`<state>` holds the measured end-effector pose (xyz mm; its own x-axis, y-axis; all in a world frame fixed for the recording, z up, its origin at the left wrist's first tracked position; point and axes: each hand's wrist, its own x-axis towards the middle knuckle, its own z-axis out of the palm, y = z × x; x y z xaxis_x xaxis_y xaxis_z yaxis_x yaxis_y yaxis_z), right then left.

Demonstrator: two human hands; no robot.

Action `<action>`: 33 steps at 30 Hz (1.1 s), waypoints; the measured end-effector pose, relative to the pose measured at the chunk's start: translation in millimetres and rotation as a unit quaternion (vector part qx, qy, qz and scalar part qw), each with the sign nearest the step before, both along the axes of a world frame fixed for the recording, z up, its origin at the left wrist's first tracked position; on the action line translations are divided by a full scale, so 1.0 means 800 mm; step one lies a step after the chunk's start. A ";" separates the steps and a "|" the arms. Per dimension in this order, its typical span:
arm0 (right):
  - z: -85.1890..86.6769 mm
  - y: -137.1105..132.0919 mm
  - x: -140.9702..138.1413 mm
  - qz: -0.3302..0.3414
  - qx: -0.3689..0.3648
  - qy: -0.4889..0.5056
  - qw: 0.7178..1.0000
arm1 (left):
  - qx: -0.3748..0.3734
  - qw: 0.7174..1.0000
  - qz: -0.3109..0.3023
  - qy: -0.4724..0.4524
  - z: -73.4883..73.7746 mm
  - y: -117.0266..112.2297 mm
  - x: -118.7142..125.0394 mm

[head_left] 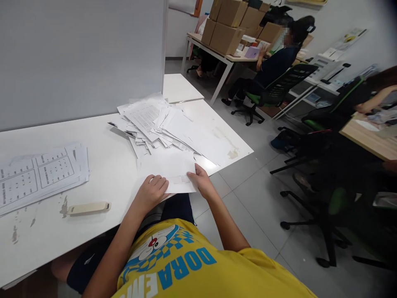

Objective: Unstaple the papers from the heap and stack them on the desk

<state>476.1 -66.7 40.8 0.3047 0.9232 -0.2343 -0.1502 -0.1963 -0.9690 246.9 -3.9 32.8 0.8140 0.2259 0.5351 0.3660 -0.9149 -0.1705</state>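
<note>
A mostly white sheet of paper (169,165) lies over the front edge of the white table. My left hand (152,189) has its fingers curled on the sheet's near left side. At the right side, my right hand (201,180) pinches the edge with the thumb on top. Whether one sheet or several are in my hands, I cannot tell. Just beyond is a messy heap of printed papers (149,120), fanned at many angles. To the left sits a neater stack of printed sheets (46,174), with a long cream-coloured stapler-like object (89,208) in front of it.
A grey partition (80,54) rises behind the white table (118,198). Cardboard boxes (228,25) are piled on a far desk. One person (276,62) sits there on an office chair (279,89); another person's arm (376,99) shows at a wooden desk (372,136) on the right.
</note>
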 end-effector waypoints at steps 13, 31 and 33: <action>-0.044 0.005 -0.047 -0.095 0.237 -0.044 0.966 | -0.235 0.842 0.148 -0.462 -0.032 -0.031 -0.046; -0.022 0.008 -0.007 0.112 0.113 -0.131 0.978 | -0.243 0.854 0.247 -0.389 -0.036 -0.035 -0.065; -0.007 0.002 -0.004 0.132 0.095 -0.090 0.983 | -0.295 0.837 0.281 -0.365 -0.017 -0.043 -0.078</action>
<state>473.1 -65.2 35.3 0.0696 0.9975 -0.0138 0.0581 -0.0179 -0.9982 184.3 -38.0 19.1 -0.0059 0.8636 0.5042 0.5769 -0.4089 0.7071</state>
